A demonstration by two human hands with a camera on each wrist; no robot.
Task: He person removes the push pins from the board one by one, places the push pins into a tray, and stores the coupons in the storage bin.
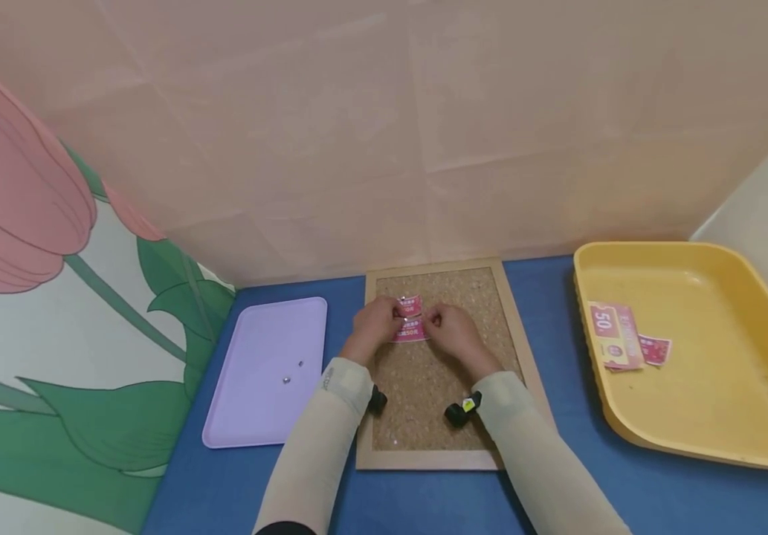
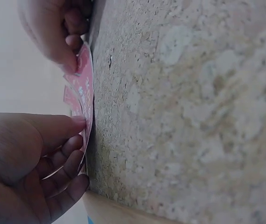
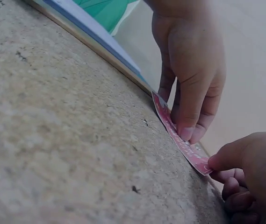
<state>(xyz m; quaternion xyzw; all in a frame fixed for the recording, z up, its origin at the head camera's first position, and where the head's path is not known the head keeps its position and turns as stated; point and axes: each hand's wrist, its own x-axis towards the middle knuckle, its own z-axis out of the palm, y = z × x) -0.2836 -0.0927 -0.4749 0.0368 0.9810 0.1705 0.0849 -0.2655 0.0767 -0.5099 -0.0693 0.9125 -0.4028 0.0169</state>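
Two pink coupons lie one above the other on the cork board (image 1: 433, 405). The upper coupon (image 1: 412, 305) has a shiny tack near its top left. My left hand (image 1: 375, 323) is at the left of the lower coupon (image 1: 410, 332), thumb and finger together around a small silver thumbtack (image 3: 187, 142) at its face. My right hand (image 1: 453, 331) pinches the right end of the same coupon between thumb and curled fingers. In the left wrist view the lower coupon (image 2: 87, 88) bows slightly off the cork.
To the left, a lilac tray (image 1: 256, 379) carries two small silver tacks (image 1: 286, 380). A yellow basin (image 1: 705, 423) stands at the right, with a larger coupon (image 1: 614, 334) and a small pink coupon (image 1: 655, 350) in it. Behind the board rises a beige-covered wall (image 1: 424, 148).
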